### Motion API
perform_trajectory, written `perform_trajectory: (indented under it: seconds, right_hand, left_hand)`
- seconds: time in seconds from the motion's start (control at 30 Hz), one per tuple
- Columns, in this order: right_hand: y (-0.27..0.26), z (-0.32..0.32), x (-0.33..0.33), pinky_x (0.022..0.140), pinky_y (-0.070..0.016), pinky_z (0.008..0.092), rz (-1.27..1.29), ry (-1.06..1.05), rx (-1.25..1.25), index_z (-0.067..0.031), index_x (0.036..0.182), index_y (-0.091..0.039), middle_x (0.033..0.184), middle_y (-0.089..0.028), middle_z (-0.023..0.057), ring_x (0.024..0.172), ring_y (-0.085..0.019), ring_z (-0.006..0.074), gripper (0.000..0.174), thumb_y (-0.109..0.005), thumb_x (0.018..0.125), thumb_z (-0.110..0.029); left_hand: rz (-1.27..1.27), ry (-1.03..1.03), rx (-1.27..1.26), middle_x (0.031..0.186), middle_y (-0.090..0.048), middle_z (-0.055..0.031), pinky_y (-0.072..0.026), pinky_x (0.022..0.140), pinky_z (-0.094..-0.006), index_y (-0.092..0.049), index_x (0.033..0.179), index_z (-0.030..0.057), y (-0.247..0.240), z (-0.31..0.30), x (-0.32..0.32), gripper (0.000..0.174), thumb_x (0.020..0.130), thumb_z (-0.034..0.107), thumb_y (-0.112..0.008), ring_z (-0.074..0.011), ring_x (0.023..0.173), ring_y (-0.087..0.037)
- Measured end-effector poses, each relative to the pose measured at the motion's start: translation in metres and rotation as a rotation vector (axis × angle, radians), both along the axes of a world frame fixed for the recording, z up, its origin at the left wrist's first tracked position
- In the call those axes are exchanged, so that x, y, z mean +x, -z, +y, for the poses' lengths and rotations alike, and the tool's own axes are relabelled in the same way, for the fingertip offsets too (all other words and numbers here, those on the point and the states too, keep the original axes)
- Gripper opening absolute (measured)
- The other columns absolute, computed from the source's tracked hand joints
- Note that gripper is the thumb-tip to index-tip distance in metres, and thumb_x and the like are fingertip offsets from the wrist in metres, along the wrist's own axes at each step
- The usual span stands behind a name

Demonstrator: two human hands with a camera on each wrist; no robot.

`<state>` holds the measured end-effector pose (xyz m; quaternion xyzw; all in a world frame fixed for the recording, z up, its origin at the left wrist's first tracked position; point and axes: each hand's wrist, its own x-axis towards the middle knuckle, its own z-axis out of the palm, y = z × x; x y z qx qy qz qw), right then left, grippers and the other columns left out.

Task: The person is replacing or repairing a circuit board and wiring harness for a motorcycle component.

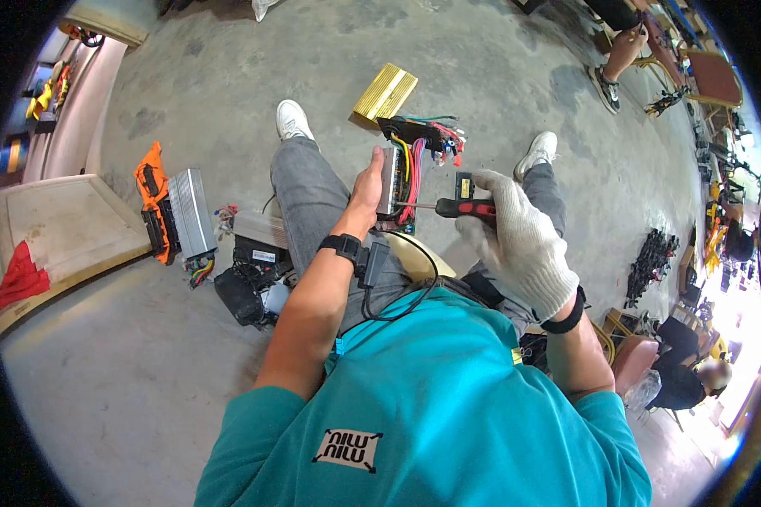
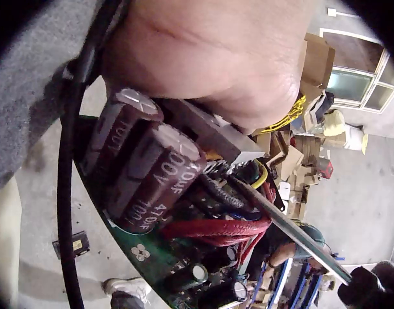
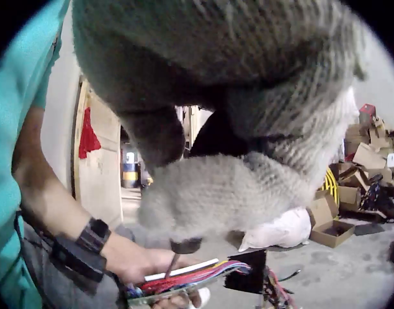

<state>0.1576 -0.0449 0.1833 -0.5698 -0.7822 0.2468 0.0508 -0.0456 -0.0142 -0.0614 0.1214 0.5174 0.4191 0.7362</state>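
Observation:
My bare left hand grips a green circuit board by its metal bar. Two large brown capacitors stand beside that hand in the left wrist view, with thick red wires next to them. A bundle of coloured wires runs from the board to a black end plate. In a white knitted glove, my right hand holds a screwdriver with a black and red handle. Its shaft reaches across, tip at the metal bar near the wires.
A gold metal housing lies on the floor ahead. To the left are a silver housing, an orange part and a wooden panel bearing red cloth. Black cables lie right; another person sits beyond.

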Motion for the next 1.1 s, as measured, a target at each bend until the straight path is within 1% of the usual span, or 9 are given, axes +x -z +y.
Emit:
perform_trajectory:
  seconds: [0.17,0.37,0.43,0.57,0.63,0.67,0.97,1.03,1.1]
  right_hand:
    - [0.005,-0.002,0.004,0.066,-0.0556,0.0464,0.176,-0.151,0.082,-0.0082,0.129,-0.049,0.108,-0.062,0.0173,0.080,-0.069,0.0386,0.048,-0.071,0.089,-0.020]
    - [0.003,-0.001,-0.005,0.069,-0.0567,0.0461,0.051,0.086,-0.050,-0.0062,0.131,-0.047,0.117,-0.058,0.0184,0.085,-0.069,0.0395,0.051,-0.071,0.086,-0.013]
    - [0.005,-0.002,-0.001,0.071,-0.0568,0.0457,0.195,-0.020,0.078,-0.0069,0.132,-0.047,0.116,-0.060,0.0187,0.086,-0.069,0.0390,0.052,-0.073,0.088,-0.018]
    - [0.010,-0.001,0.005,0.071,-0.0568,0.0457,0.195,-0.096,0.063,-0.0077,0.133,-0.046,0.115,-0.061,0.0190,0.085,-0.069,0.0393,0.055,-0.073,0.088,-0.021]
    - [0.008,-0.001,-0.001,0.072,-0.0567,0.0464,0.097,0.115,-0.092,-0.0079,0.135,-0.045,0.121,-0.056,0.0201,0.087,-0.068,0.0409,0.056,-0.073,0.087,-0.015]
    - [0.006,-0.001,-0.001,0.072,-0.0567,0.0464,0.098,0.115,-0.093,-0.0079,0.135,-0.045,0.121,-0.056,0.0201,0.087,-0.068,0.0409,0.056,-0.073,0.087,-0.015]
    - [0.010,0.002,0.009,0.074,-0.0569,0.0456,0.205,-0.185,0.092,-0.0081,0.139,-0.043,0.117,-0.059,0.0199,0.089,-0.069,0.0409,0.060,-0.073,0.088,-0.015]
    - [0.012,-0.001,0.002,0.073,-0.0571,0.0447,0.153,0.059,-0.007,-0.0072,0.138,-0.043,0.120,-0.057,0.0202,0.091,-0.068,0.0404,0.060,-0.071,0.085,-0.006]
    - [0.005,-0.001,0.001,0.073,-0.0571,0.0441,0.185,0.028,0.009,-0.0070,0.138,-0.043,0.119,-0.057,0.0199,0.092,-0.068,0.0397,0.059,-0.070,0.085,-0.006]
  left_hand:
    - [-0.090,-0.006,0.031,0.087,-0.071,-0.0062,-0.0572,0.063,-0.0299,-0.067,0.111,0.0033,0.002,0.000,0.000,0.068,0.101,0.065,-0.039,-0.0142,0.071,-0.069]
    - [-0.119,-0.023,0.025,0.086,-0.071,-0.0070,-0.0576,0.061,-0.0305,-0.067,0.111,0.0039,-0.003,0.000,0.001,0.066,0.103,0.063,-0.038,-0.0146,0.067,-0.068]
    - [-0.109,-0.012,0.022,0.086,-0.071,-0.0070,-0.0579,0.062,-0.0307,-0.067,0.111,0.0039,-0.003,-0.001,0.000,0.066,0.103,0.063,-0.038,-0.0148,0.068,-0.069]
    - [-0.082,-0.015,0.012,0.085,-0.070,-0.0064,-0.0574,0.063,-0.0305,-0.067,0.109,0.0042,-0.007,0.001,0.001,0.066,0.103,0.063,-0.038,-0.0146,0.069,-0.068]
    - [-0.072,-0.003,0.006,0.084,-0.070,-0.0060,-0.0569,0.062,-0.0301,-0.067,0.109,0.0044,-0.003,0.002,0.001,0.066,0.103,0.063,-0.038,-0.0143,0.068,-0.068]
    - [-0.060,0.009,-0.002,0.083,-0.069,-0.0056,-0.0564,0.062,-0.0298,-0.067,0.109,0.0045,0.000,0.001,0.000,0.065,0.103,0.063,-0.038,-0.0140,0.067,-0.067]
    - [-0.041,-0.010,0.006,0.084,-0.069,-0.0058,-0.0567,0.063,-0.0297,-0.067,0.109,0.0045,-0.004,0.001,0.000,0.065,0.103,0.063,-0.038,-0.0139,0.068,-0.067]
    - [-0.044,-0.004,0.008,0.085,-0.070,-0.0060,-0.0570,0.063,-0.0298,-0.067,0.109,0.0044,-0.003,0.001,0.000,0.065,0.103,0.063,-0.038,-0.0141,0.069,-0.068]
    - [-0.046,0.003,0.013,0.085,-0.070,-0.0062,-0.0572,0.063,-0.0299,-0.067,0.110,0.0043,-0.002,0.001,-0.001,0.066,0.103,0.063,-0.038,-0.0143,0.069,-0.068]
